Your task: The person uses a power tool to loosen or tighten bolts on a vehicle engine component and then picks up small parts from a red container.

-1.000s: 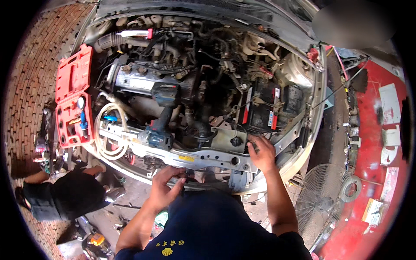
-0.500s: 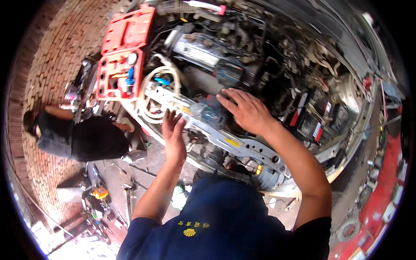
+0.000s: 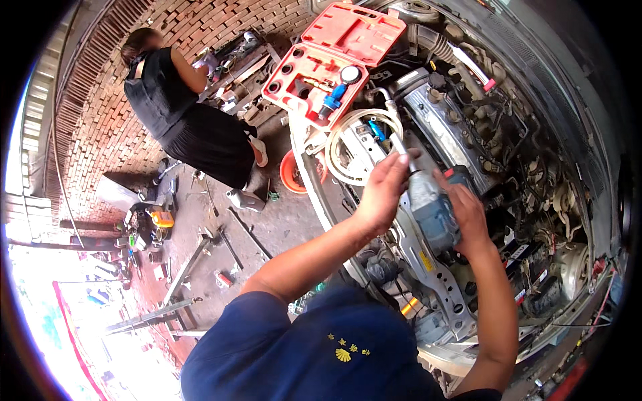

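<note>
The driver (image 3: 433, 215) sits between the two hands, above the silver crossmember (image 3: 438, 284), with its nose towards the upper left. The right hand (image 3: 468, 217) is clamped on it from the engine (image 3: 445, 123) side — fingers over the handle and against the body, most of the handle covered. The left hand (image 3: 384, 194) is at the nose, thumb and fingers bent in beside the pale metal shaft (image 3: 398, 144); whether they are closed on it I cannot tell.

Beyond the nose, the red case (image 3: 351, 28) lies open at the car's front edge. Its base holds a round gauge (image 3: 350, 74), a blue fitting (image 3: 332, 101) and several black round pieces (image 3: 287, 69). A cream hose (image 3: 332, 157) is coiled just beside it. On the floor stands a red bucket (image 3: 288, 177) — its contents too dark to make out.

The left forearm reaches up and across from the lower middle, elbow bent; the right forearm rises more steeply from the lower right, palm turned inwards.
</note>
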The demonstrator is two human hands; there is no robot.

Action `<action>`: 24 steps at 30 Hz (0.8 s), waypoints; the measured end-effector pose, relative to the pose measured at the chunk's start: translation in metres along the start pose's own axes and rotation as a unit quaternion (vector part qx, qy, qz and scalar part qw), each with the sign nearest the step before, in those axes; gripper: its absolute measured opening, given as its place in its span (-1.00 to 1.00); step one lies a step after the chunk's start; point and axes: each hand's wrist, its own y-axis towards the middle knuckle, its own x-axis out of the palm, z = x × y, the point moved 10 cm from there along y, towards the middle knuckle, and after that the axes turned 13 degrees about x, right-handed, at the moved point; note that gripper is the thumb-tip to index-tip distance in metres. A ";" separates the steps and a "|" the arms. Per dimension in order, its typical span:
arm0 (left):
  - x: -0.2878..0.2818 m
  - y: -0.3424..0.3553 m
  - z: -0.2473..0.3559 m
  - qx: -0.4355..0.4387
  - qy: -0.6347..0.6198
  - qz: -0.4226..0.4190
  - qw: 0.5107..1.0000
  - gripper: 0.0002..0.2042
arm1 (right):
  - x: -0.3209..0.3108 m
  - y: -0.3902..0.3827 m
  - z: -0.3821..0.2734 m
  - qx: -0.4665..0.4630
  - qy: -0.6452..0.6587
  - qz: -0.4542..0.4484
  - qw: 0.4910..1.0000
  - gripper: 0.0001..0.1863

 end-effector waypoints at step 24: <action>0.122 -0.112 -0.045 0.219 0.241 -0.438 0.838 -0.49 | -0.073 -0.197 -0.014 0.256 0.222 0.511 0.790 -0.26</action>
